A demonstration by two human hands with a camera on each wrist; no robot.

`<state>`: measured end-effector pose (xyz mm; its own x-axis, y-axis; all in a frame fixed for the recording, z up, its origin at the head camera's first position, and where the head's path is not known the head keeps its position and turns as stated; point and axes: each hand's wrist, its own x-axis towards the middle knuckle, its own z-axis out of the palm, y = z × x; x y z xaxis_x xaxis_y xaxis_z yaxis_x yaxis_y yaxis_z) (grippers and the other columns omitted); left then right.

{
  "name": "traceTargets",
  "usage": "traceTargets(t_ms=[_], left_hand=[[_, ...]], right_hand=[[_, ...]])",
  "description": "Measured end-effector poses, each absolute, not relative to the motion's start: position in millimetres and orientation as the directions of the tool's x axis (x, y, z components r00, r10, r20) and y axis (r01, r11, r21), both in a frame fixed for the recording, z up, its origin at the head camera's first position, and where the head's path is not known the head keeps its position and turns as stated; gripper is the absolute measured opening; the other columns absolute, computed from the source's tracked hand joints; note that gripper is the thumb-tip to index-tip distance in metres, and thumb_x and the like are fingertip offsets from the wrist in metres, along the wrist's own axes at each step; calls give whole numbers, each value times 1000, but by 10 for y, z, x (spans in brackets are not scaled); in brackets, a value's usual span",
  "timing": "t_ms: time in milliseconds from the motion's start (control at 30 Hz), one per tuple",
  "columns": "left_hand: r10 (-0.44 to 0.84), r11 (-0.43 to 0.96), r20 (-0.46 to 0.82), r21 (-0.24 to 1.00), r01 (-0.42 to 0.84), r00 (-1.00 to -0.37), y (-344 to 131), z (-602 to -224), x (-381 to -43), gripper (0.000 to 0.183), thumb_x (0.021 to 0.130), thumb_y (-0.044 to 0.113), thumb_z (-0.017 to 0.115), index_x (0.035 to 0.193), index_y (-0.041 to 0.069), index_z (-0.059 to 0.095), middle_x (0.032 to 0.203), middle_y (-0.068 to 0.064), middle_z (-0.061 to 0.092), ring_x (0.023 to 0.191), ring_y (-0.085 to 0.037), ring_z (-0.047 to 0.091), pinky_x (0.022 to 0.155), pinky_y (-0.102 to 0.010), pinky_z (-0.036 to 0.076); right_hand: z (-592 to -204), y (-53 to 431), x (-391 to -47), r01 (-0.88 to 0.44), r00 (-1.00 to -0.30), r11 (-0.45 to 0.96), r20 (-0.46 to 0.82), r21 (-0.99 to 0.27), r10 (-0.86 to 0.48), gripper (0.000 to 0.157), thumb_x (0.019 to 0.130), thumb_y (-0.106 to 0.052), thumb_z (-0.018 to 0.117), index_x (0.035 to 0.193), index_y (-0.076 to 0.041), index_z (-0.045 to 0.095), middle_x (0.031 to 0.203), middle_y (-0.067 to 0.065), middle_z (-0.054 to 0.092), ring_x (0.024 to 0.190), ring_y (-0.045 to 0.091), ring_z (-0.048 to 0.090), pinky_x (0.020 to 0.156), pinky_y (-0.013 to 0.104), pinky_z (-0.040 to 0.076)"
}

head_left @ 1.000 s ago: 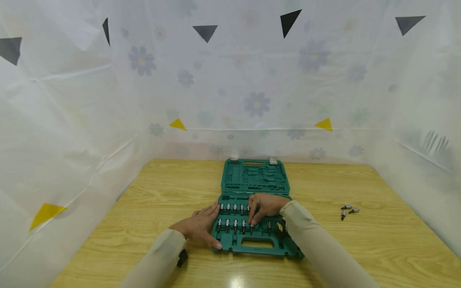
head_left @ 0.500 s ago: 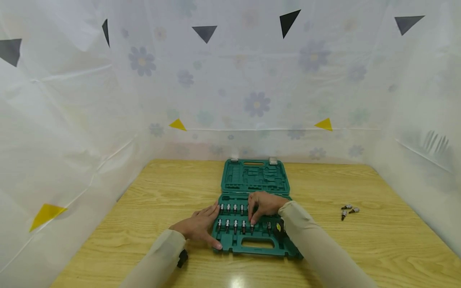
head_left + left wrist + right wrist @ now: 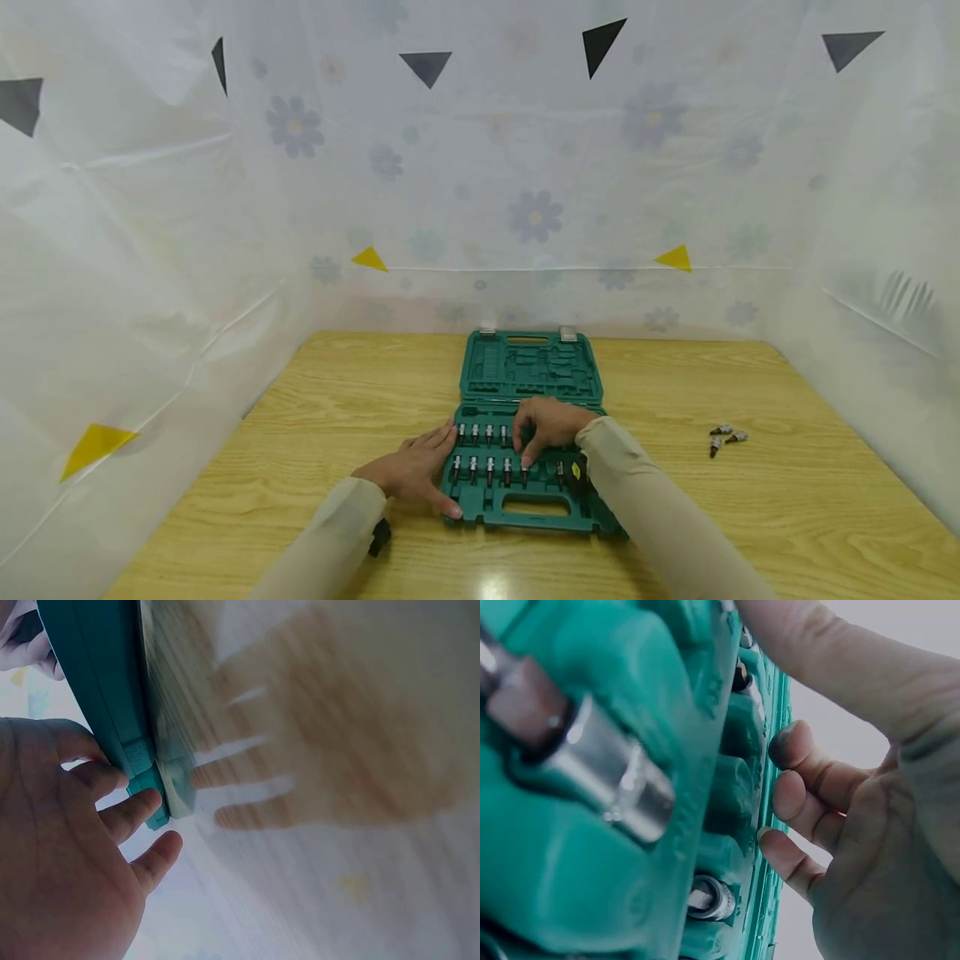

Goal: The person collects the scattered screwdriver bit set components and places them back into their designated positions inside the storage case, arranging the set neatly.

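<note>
An open green tool case lies on the table, holding two rows of silver bit sockets with dark tips. Along its left edge rests my left hand, thumb at the front corner; the left wrist view shows these fingers spread against the case's side. Over the slots hovers my right hand. Its thumb presses on a bit socket in the front row, while the index finger stands apart from it. In the right wrist view, the other fingers are loosely bent beside the case, and another bit socket sits close to the camera.
Three loose bit sockets lie on the wooden table to the right. The case's lid, with bare moulded recesses, lies folded back. Pale flowered sheeting encloses the table's back and sides.
My right hand's index finger and thumb have come apart over the front-row bit socket, which stays in its slot. The right hand has shifted slightly up and left. The left hand keeps still.
</note>
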<state>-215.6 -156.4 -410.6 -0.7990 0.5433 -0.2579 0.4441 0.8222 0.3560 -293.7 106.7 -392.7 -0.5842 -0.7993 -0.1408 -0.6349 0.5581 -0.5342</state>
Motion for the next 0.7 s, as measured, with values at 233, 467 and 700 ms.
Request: traceTargets(t_ms=[233, 467, 700], left_hand=[[541, 823, -263, 360, 439, -799, -1559, -4108, -2159, 118, 65, 68, 64, 147, 9, 3, 153, -6, -5, 139, -26, 3, 107, -52, 11], [535, 825, -255, 360, 435, -805, -1552, -4110, -2158, 118, 65, 68, 64, 147, 9, 3, 153, -6, -3, 139, -25, 4, 107, -51, 11], [535, 826, -259, 360, 433, -804, -1555, -4110, -2154, 118, 65, 67, 64, 147, 8, 4, 153, -6, -3, 139, -26, 5, 107, -51, 11]], right_hand=[[-3902, 1065, -2917, -601, -623, 607, -172, -519, -763, 12, 69, -26, 78, 74, -24, 67, 93, -12, 53, 104, 15, 48, 100, 62, 16], [-3882, 1050, -2908, -588, -649, 639, -181, -496, -738, 18, 66, -28, 79, 78, -24, 66, 95, -9, 51, 90, 14, 45, 94, 58, 25], [-3891, 1036, -2888, -564, -675, 660, -182, -496, -715, 27, 64, -28, 80, 86, -24, 64, 98, -5, 50, 88, 17, 44, 90, 55, 26]])
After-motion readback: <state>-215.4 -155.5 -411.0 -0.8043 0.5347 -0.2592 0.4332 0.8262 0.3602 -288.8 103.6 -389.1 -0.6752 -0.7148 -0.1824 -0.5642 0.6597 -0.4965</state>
